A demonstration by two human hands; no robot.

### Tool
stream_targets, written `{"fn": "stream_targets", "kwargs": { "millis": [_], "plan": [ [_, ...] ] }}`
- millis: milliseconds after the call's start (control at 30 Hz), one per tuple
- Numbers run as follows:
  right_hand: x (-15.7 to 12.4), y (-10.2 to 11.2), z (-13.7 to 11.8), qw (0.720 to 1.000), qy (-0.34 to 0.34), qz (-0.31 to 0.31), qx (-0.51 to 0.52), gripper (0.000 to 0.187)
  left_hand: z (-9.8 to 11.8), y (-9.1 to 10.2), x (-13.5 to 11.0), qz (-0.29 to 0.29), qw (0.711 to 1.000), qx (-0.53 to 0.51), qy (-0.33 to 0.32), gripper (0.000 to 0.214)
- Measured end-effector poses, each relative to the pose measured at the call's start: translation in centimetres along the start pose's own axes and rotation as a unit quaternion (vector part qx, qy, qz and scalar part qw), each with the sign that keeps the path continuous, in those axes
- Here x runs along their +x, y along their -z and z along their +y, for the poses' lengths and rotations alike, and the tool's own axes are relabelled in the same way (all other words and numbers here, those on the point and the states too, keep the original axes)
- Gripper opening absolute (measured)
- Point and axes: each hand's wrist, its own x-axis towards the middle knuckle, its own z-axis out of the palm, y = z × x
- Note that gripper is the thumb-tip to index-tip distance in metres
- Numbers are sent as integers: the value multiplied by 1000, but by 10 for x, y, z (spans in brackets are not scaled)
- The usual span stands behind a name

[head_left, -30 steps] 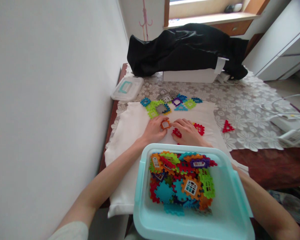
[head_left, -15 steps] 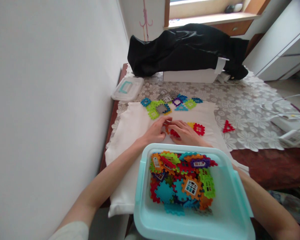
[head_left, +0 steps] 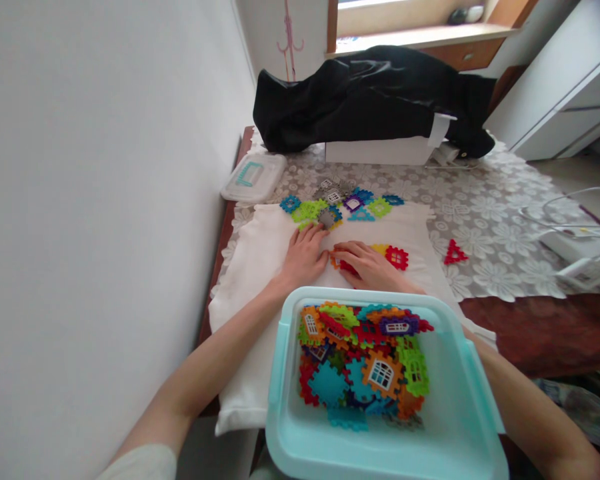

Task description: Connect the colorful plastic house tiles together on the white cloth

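Observation:
My left hand (head_left: 304, 257) is open over the white cloth (head_left: 260, 267). Its fingertips reach the near edge of a lime-green tile group (head_left: 309, 211), close to a grey toothed tile (head_left: 326, 218). My right hand (head_left: 365, 265) curves over a short row of interlocking building tiles, its fingers closed round an orange tile (head_left: 335, 260) and a red tile beside it, both partly covered. From under that hand a yellow tile (head_left: 380, 249) and a red window tile (head_left: 397, 258) show on the right.
A turquoise tub (head_left: 460, 400) of mixed tiles stands in front, between my forearms. Grey, purple and blue tiles (head_left: 363, 195) lie at the back of the cloth. A red triangle tile (head_left: 455, 253) lies right; a clear lid (head_left: 254, 178) lies back left. Black fabric (head_left: 375, 100) drapes over a white box.
My left hand has drawn away from the right hand, moving left and forward, and its fingers have stretched out towards the green and grey tiles. My right hand stays on the row.

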Motion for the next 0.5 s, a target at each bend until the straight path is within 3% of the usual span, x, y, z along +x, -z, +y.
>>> {"fn": "stream_targets", "kwargs": {
  "millis": [233,500],
  "plan": [
    [-3,4,-1,997,-56,0,-52,46,1,2,0,19,999,-44,-10,35],
    [-3,5,1,998,-59,-1,-38,47,-2,0,2,43,992,-113,-38,33]
  ]
}}
